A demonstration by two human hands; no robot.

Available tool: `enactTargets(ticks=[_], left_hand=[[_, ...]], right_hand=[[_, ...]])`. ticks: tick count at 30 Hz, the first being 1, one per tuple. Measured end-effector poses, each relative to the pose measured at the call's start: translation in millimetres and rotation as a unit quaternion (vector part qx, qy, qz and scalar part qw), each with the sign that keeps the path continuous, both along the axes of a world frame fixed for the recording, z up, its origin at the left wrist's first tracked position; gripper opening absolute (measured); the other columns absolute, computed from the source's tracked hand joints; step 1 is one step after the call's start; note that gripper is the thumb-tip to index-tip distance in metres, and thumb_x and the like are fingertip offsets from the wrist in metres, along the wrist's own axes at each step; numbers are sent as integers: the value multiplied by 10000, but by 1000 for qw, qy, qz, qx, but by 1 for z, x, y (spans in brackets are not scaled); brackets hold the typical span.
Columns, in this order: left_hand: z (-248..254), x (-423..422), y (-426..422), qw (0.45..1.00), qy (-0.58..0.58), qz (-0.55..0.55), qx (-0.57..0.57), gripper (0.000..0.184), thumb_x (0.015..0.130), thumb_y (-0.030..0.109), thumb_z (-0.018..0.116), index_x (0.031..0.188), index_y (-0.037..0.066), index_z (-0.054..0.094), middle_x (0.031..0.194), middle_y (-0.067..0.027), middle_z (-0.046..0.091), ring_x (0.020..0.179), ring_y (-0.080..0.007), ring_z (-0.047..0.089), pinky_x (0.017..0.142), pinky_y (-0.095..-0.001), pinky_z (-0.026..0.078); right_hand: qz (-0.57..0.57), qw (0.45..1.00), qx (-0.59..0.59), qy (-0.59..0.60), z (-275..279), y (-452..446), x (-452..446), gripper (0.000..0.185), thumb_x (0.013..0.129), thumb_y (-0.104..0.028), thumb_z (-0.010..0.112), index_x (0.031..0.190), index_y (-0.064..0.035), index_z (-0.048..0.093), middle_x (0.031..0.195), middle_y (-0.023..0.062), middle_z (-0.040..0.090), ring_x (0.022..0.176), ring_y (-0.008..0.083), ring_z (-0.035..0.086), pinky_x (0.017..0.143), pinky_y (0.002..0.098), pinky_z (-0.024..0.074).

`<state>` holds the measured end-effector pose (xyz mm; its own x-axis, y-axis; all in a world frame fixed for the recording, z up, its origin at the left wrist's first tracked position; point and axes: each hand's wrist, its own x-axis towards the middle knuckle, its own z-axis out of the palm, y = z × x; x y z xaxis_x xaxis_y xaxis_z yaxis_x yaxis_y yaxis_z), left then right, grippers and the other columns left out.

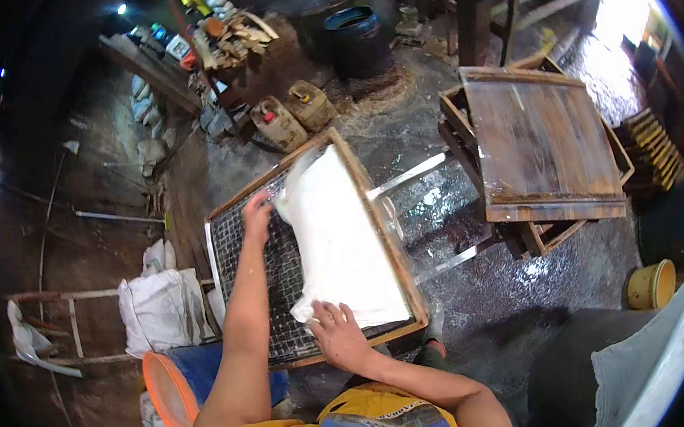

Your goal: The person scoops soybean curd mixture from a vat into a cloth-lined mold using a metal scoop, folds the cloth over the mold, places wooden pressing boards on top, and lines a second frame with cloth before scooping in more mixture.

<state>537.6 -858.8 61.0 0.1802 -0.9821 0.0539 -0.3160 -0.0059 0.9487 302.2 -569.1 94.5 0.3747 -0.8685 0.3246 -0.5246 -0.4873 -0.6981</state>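
White sheet (349, 230) lies on the dark mesh (283, 289) in a wood frame (379, 222), over its R part; bare mesh shows to the L, partly under the L forearm. Sheet's long axis runs from far-L to near-R, slanting w/ the frame's R side — so it lies to the R of the L hand (257, 217) and ahead of the R hand (341, 342).

Key relation, I'd judge: the sheet's L edge, w/ one hand near each end. L hand is at the far end, arm stretched out over the mesh, fingers bent toward the edge — just beside it or touching, can't tell which. R hand is at the near-L corner, fingers lying on the sheet, loosely curled, thumb side toward the edge. R is the nearer hand to that corner, L to the far part of the edge.

Grip: L looks part-closed, but no hold on the sheet can be made out. R touches the sheet; pinched or just resting, can't tell.

Hard to see: L fingertips and the sheet's far end (blurred), R palm and whatever's under it, plus the mesh beneath the sheet. Sheet's material unclear, no. of layers too.
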Motion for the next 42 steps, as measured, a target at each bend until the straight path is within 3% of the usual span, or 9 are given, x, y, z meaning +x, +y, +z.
enactTargets(ticks=[5, 11, 17, 22, 25, 30, 33, 37, 42], left_hand=[[-34, 233, 175, 880, -122, 453, 73, 268, 871, 225, 558, 967, 11, 688, 1002, -122, 660, 894, -234, 610, 756, -403, 474], [-65, 239, 386, 806, 337, 127, 469, 695, 941, 604, 358, 1406, 91, 413, 1398, -105, 458, 1249, -277, 455, 1002, -460, 379], [-116, 262, 381, 741, 601, 156, 254, 544, 929, 476, 510, 1118, -29, 587, 1067, -149, 638, 1000, -286, 592, 902, -417, 444], [-134, 277, 359, 547, 748, 356, 123, 432, 886, 351, 586, 1100, -24, 593, 1056, -158, 652, 971, -296, 626, 901, -429, 483], [-177, 271, 364, 618, 727, 296, 42, 425, 869, 326, 599, 1107, -26, 587, 1085, -174, 645, 1009, -309, 621, 914, -440, 490], [-157, 278, 354, 487, 843, 213, -87, 441, 963, 308, 452, 1302, 28, 488, 1304, -132, 541, 1199, -308, 506, 1056, -483, 355], [-138, 286, 360, 517, 814, 201, -172, 480, 967, 336, 450, 1331, 23, 453, 1338, -133, 510, 1226, -307, 480, 1065, -476, 343], [-64, 290, 365, 574, 767, 217, -188, 492, 974, 343, 433, 1341, 16, 430, 1327, -155, 504, 1205, -311, 488, 1057, -464, 339], [7, 242, 358, 937, 334, 99, -9, 425, 961, 248, 497, 1311, 11, 457, 1282, -203, 512, 1150, -302, 525, 967, -442, 431]], right_hand=[[42, 981, 28, 186, -26, 26, 38, 338, 806, -227, 632, 1092, -49, 597, 1371, 210, 426, 1324, 377, 340, 1092, 550, 233], [67, 975, 36, 210, 6, 1, 105, 277, 790, -169, 643, 1027, -32, 603, 1268, 171, 502, 1251, 371, 399, 1062, 537, 278], [174, 951, -81, 241, 15, -79, 261, 284, 781, -188, 664, 1014, -38, 605, 1251, 174, 514, 1235, 385, 409, 1051, 507, 308], [214, 925, -143, 280, 8, -154, 408, 331, 777, -220, 663, 1054, -51, 602, 1234, 162, 530, 1232, 334, 422, 1038, 454, 331], [222, 885, -193, 361, -23, -193, 477, 251, 804, -191, 590, 1028, -82, 618, 1110, 131, 567, 1188, 311, 452, 982, 455, 362], [168, 744, -213, 611, -91, -238, 516, 482, 784, -311, 633, 1208, -89, 582, 1361, 158, 479, 1332, 348, 343, 1055, 586, 218], [183, 632, -108, 745, -112, -247, 518, 442, 811, -317, 598, 1187, -85, 605, 1383, 172, 470, 1307, 361, 396, 1062, 615, 193], [247, 727, -186, 613, -141, -246, 506, 252, 835, -241, 575, 1013, -96, 678, 1129, 166, 624, 1142, 355, 542, 1007, 591, 295], [238, 969, 12, 69, -12, -234, 462, 190, 806, -81, 679, 991, -44, 652, 1042, 124, 633, 997, 288, 598, 845, 356, 473]])
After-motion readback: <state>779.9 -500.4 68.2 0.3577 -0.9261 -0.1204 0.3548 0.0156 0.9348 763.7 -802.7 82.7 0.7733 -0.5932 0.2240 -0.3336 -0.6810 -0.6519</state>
